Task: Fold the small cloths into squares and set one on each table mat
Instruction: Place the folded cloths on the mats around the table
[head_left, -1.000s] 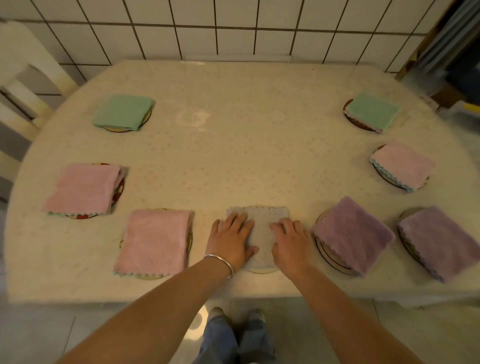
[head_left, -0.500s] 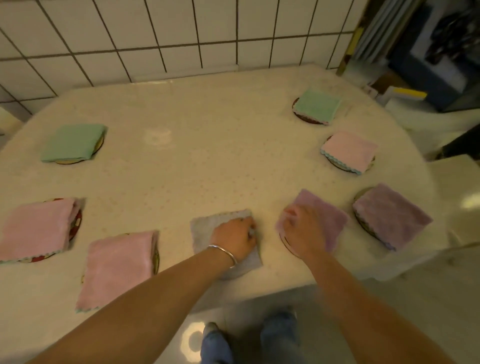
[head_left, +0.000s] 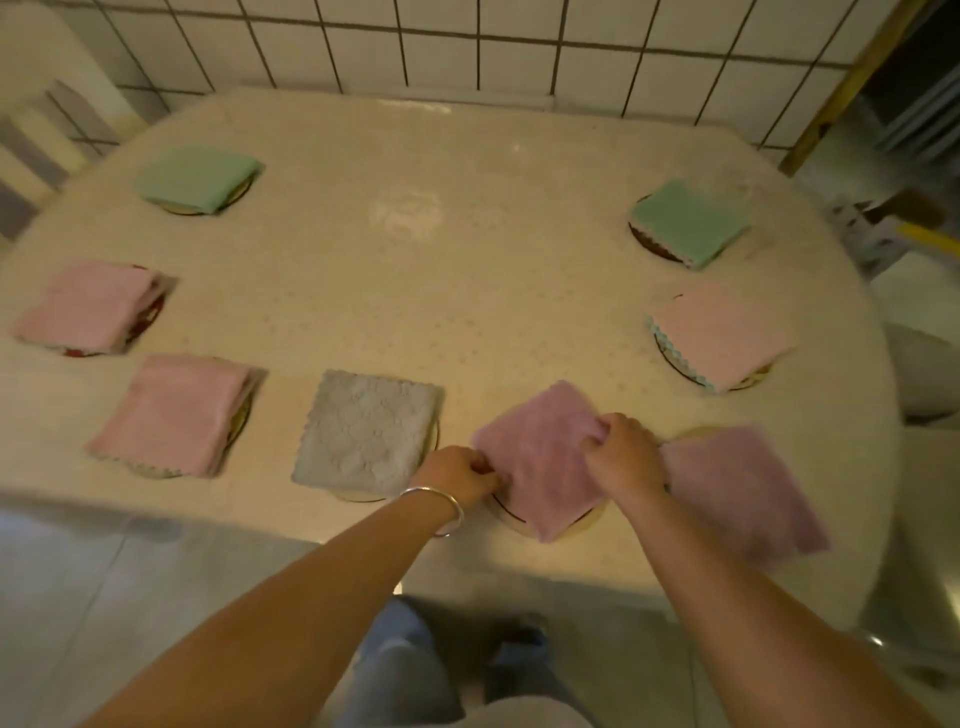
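Note:
A folded mauve cloth (head_left: 540, 452) lies on a round mat (head_left: 587, 519) near the table's front edge. My left hand (head_left: 460, 475) pinches its left corner and my right hand (head_left: 623, 454) grips its right side. Just left of it a folded grey cloth (head_left: 366, 431) rests on its own mat (head_left: 358, 496), untouched. To the right a second mauve cloth (head_left: 743, 493) covers another mat. Folded pink cloths (head_left: 176, 413) (head_left: 88, 306) (head_left: 719, 332) and green cloths (head_left: 197, 176) (head_left: 688, 221) sit on mats around the table.
The oval table (head_left: 441, 280) has a speckled cream top and stands against a white tiled wall (head_left: 467, 47). A pale chair (head_left: 36, 119) stands at the far left. A doorway with clutter lies at the far right. My feet show on the floor below the front edge.
Both hands left the grey cloth and moved right onto the mauve cloth, first the right hand, then the left. The camera swung right and back.

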